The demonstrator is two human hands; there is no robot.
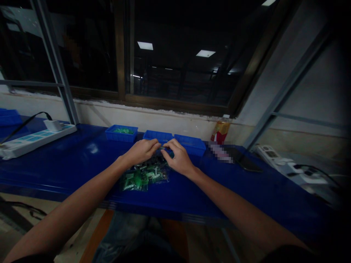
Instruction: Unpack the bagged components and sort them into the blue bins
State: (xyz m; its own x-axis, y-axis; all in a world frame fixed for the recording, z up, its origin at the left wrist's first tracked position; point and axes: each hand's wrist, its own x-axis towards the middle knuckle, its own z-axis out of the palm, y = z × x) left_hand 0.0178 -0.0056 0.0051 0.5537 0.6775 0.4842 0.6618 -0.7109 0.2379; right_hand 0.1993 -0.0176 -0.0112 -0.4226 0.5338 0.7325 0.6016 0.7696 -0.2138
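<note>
My left hand [143, 150] and my right hand [177, 156] meet fingertip to fingertip above a clear plastic bag of small green parts [142, 176] lying on the blue table [82, 164]. Both hands are curled in a pinch around something small between them; it is too dark and tiny to name. Just behind the hands stand two blue trays side by side [189, 143], and a third blue tray [120, 133] holding green parts sits further left.
A white power strip [33, 140] with a plugged-in cable lies at the left. A red and yellow can [219, 132], a dark phone [246, 162] and another white power strip [287, 166] are at the right. A dark window runs along the back.
</note>
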